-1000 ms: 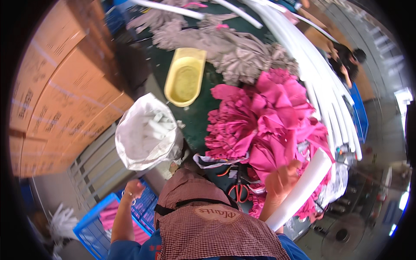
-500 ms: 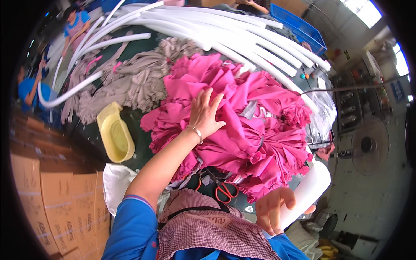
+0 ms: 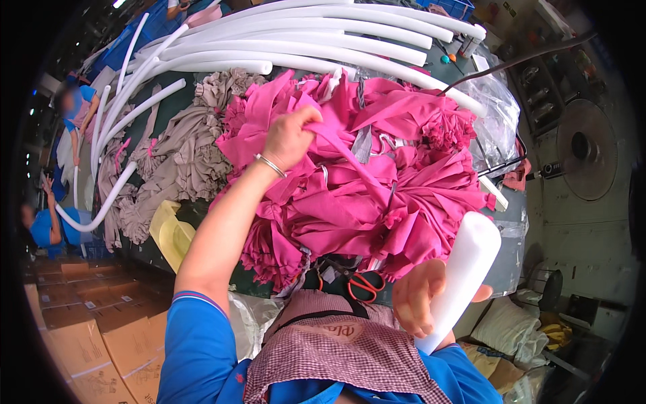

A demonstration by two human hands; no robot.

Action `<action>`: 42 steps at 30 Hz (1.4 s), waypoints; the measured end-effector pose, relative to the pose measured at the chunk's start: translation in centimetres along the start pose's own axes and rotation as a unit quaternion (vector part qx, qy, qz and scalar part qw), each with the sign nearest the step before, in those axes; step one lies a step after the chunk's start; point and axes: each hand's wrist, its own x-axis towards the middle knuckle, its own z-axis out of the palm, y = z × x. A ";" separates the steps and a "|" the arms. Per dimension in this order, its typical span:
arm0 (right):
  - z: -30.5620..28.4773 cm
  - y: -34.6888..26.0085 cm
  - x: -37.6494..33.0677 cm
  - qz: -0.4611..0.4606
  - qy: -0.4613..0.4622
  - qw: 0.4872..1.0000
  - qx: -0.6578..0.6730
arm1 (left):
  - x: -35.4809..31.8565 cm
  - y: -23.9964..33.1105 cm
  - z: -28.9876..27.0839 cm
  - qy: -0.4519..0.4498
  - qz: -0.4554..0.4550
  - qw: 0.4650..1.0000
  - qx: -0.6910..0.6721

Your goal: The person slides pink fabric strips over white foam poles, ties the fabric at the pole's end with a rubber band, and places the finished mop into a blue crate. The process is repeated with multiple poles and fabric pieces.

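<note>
A heap of gathered pink fabric (image 3: 316, 215) covers the middle of the table before me. My left hand (image 3: 289, 138) is closed on a pink fabric strip (image 3: 350, 158), which stretches taut down to the right across the heap. In my right hand (image 3: 420, 299), close to my body, is a thick white foam tube (image 3: 469, 262) pointing up and to the right; the fingers wrap around its lower part. Orange-handled scissors (image 3: 365, 286) lie at the table's near edge, between the pink heap and my checked apron (image 3: 336, 350).
Long white foam tubes (image 3: 323, 44) stretch across the far side. Grey-beige gathered fabric (image 3: 182, 155) and a yellow plastic tub (image 3: 173, 236) lie left. Cardboard boxes (image 3: 81, 350) stand lower left. Clear plastic (image 3: 494, 111) and a fan (image 3: 582, 149) are right. Two people work far left.
My left hand, spread flat on the pink heap before, has closed on a strip and lifted it taut. The right hand still holds the foam tube. The view has shifted.
</note>
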 end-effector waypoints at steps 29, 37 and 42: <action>-3.6 4.3 -0.1 0.028 0.430 0.902 0.029 | -10.5 -8.8 -14.1 -0.069 -0.396 0.914 -0.054; -6.9 10.9 -0.5 0.274 0.476 0.658 -0.515 | -11.5 -0.3 -14.5 0.017 -0.429 0.786 -0.445; -8.0 14.1 1.6 0.281 0.230 0.572 -0.736 | -13.4 1.6 -10.5 0.155 -0.432 0.778 -0.429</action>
